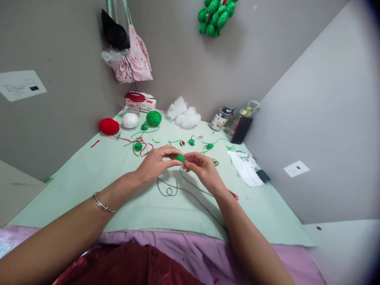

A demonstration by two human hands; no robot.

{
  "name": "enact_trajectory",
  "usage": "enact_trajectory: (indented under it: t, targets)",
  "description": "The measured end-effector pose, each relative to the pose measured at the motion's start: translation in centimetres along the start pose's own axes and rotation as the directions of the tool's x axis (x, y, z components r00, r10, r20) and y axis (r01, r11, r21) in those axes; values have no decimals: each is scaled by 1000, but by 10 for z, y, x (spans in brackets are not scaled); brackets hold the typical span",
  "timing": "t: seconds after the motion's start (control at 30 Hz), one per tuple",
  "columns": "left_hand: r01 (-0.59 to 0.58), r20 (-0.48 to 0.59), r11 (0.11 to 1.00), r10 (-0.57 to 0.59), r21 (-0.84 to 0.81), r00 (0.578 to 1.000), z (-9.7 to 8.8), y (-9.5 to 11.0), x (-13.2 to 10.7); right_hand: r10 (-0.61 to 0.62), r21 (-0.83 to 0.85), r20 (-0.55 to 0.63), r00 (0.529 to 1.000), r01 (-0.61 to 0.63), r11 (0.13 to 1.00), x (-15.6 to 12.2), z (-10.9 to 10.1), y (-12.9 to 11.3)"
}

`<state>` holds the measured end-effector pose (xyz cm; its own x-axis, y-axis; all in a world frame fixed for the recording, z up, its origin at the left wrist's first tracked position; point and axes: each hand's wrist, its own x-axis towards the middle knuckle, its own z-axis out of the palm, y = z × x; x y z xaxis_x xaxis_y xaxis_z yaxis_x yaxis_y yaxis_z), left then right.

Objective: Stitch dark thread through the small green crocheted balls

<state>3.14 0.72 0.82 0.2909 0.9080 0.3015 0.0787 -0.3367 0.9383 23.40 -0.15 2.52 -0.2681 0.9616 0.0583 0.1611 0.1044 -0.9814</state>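
Note:
Between the thumb and fingers of my left hand (158,160) is a small green crocheted ball (179,158). My right hand (202,166) is closed in a pinch at the ball's right end; whatever sits between its fingertips is too small to make out. A dark thread (196,186) runs from beneath the right fingertips down across the table, with a loose loop in its middle. Partly behind my right wrist lies an orange-handled tool (233,194), its other end hidden.
Red yarn (109,126), white yarn (130,120) and green yarn (153,118) balls sit back left, near white stuffing (184,113). Small green crocheted pieces and yarn scraps lie beyond my hands. A pen cup (219,121), phone (241,130) and white tissue (246,168) are at right.

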Motion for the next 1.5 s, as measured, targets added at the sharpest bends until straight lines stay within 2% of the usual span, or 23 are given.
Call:
enact_trajectory:
  t: [0.13,0.27,0.37,0.47,0.6,0.7,0.77,0.83,0.9,0.97,1.03,1.13,1.2,1.27,1.33,1.4,1.43,1.5]
  targets:
    - [80,122,976,-107,205,987,-4,-30,6,-56,-192,-118,991,33,981,8,-9,10]
    - [32,156,941,-89,337,984,-2,-47,7,-19,-219,-109,994,-5,976,14,-15,17]
    - [-23,176,907,-56,420,983,0,-47,6,24,-300,-37,999,-34,953,15,-15,21]
    - [-54,201,864,-55,501,978,1,-46,5,36,-397,56,998,-10,918,15,-8,29]
    - [-109,246,835,-32,539,969,1,-41,3,-78,-441,88,993,109,891,17,3,38]
    - [-93,230,900,-8,426,973,3,-33,2,-200,-465,45,979,198,863,16,9,34]
    - [-54,184,963,5,263,983,6,-28,2,-253,-396,-16,967,226,890,14,11,24]
    - [-28,154,989,5,144,988,8,-24,2,-299,-320,-92,950,256,912,12,12,13]
    - [7,155,992,-26,127,988,8,-23,2,-355,-276,-189,916,297,914,12,8,-1]
    - [72,157,990,-91,122,983,4,-23,2,-387,-182,-329,861,345,921,13,-4,-16]
    - [139,147,989,-147,58,978,-4,-23,4,-333,22,-453,827,384,923,13,-29,-34]
    - [161,109,984,-152,-81,982,-20,-18,9,-181,321,-428,885,336,886,7,-86,-62]
    - [148,69,982,-141,-115,988,-31,-14,12,-176,353,-450,876,355,866,-2,-130,-76]
    - [137,34,985,-134,-108,990,-39,-10,14,-194,398,-519,833,436,807,-8,-166,-82]
    - [125,26,987,-123,-97,992,-43,-8,14,-121,443,-592,797,447,777,-5,-182,-77]
    - [114,38,990,-111,-80,993,-43,-7,13,-52,476,-593,803,402,782,7,-173,-61]
    - [109,45,992,-106,-71,993,-41,-7,12,-29,490,-562,826,361,793,15,-158,-51]
    - [94,60,994,-90,-57,994,-37,-7,10,19,520,-454,891,248,817,30,-115,-28]
